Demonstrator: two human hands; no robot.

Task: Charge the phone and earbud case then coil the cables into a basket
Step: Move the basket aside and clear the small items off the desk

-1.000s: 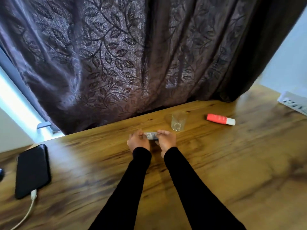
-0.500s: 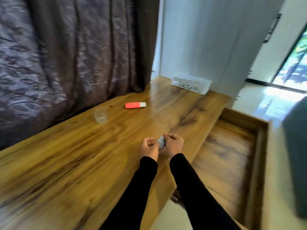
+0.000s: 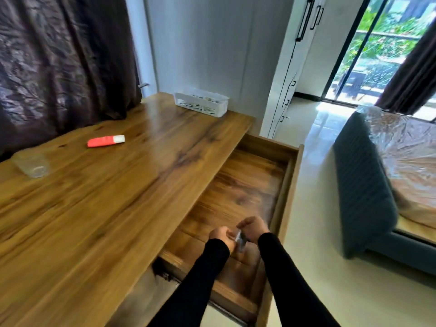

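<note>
Both my hands hold one small grey, blurred object [image 3: 240, 239] between them, over the open wooden drawer [image 3: 286, 185]; I cannot tell what the object is. My left hand [image 3: 221, 236] grips it from the left and my right hand [image 3: 253, 228] from the right, fingers curled. A white perforated basket [image 3: 200, 103] stands at the far end of the wooden desk [image 3: 99, 197], by the wall. The phone and its cable are out of view.
A clear glass [image 3: 31, 164] and a red-and-white tube [image 3: 105, 140] lie on the desk near the dark curtain [image 3: 59, 55]. A grey bed frame [image 3: 363, 185] with a plastic-wrapped mattress stands to the right, across a strip of floor. The drawer juts out past the desk's edge.
The view has swung right: the phone and cable left the frame, the basket and open drawer came in. My hands, still holding the small object, moved from above the desk to above the drawer.
</note>
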